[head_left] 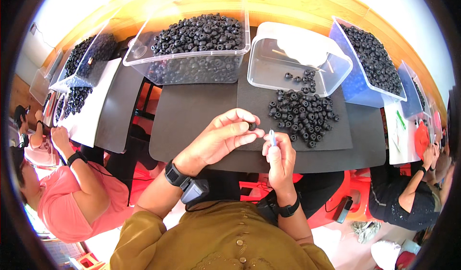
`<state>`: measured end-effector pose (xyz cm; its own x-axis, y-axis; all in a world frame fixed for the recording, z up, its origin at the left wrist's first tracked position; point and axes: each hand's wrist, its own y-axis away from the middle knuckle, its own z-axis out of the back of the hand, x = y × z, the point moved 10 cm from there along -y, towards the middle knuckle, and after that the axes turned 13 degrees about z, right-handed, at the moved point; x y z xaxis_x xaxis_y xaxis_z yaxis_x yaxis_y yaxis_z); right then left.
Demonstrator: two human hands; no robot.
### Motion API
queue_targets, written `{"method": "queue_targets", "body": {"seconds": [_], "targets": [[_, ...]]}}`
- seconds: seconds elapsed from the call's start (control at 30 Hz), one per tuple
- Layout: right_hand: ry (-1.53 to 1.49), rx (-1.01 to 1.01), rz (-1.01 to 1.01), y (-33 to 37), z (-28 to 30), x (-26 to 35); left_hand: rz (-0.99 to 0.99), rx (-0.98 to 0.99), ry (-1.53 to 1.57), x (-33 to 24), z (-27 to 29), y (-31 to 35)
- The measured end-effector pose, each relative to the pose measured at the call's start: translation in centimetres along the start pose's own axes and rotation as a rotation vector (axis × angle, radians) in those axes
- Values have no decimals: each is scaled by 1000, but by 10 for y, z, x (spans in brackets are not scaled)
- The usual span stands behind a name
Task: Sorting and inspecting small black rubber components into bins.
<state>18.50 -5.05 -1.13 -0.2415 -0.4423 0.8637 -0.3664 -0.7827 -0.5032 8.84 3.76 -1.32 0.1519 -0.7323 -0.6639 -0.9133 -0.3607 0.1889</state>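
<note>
Between the thumb and fingertips of my left hand (228,131) is a small round black bead-like piece (252,126). My right hand (281,158), just to its right, grips a slim light-blue pointed tool (272,137), tip up. The tool's exact kind is too small to tell. Tool and piece are close together but appear apart. Beyond my hands, a loose pile of similar black pieces (305,116), several with a visible hole, lies on a dark mat (341,138). Behind the pile a clear plastic box (266,66) lies with its opening facing me, a few black pieces at its mouth.
A large clear bin (192,68) of black pieces stands at the back left of the dark table (192,102). Another full bin (357,90) stands back right. People sit at both sides, a pink sleeve (62,207) on the left and a dark sleeve (391,188) on the right.
</note>
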Motion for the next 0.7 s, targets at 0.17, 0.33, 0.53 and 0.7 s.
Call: {"method": "queue_targets", "body": {"seconds": [0.17,0.33,0.53,0.7], "targets": [[83,-2,42,-1,-1,6,-73,-13,134,7,7,8],[138,-14,92,-4,-3,12,-67,26,210,12,10,12],[281,102,216,-10,-18,35,-47,47,216,18,13,14],[308,98,235,-11,-19,35,-49,13,193,20,14,15]]}}
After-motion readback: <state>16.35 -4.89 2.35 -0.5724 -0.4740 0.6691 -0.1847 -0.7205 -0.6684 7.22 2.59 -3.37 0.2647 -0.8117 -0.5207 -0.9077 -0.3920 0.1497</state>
